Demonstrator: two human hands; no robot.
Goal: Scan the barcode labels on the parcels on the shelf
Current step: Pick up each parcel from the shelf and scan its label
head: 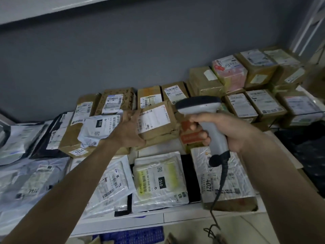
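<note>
Parcels cover the white shelf (202, 216) from its front edge to the grey wall (140, 50). Nearest lie flat poly mailers: a white one with a yellow label (159, 180) marked 010, another white mailer (112, 184) to its left under the left forearm, and a taped carton (232, 182) marked 4021 at the right.

Above that carton the right hand (226, 131) wraps its fingers round the handle of a grey scanner (204, 110); this grip is tight on it, the dark head aimed towards the left and back. A coiled black cable (219, 187) hangs from the handle's base down past the shelf edge.

Further in, the left hand (130, 129) reaches out with fingers spread, its grip wide. The fingertips are at a crumpled white bag (98, 127), also marked 010, which lies on a brown box (73, 138) tagged 1834. Just right of the hand sits a brown parcel (154, 120) with its barcode label up.

Behind, rows of brown boxes (255, 106) stand against the wall, stacked higher at the right.
</note>
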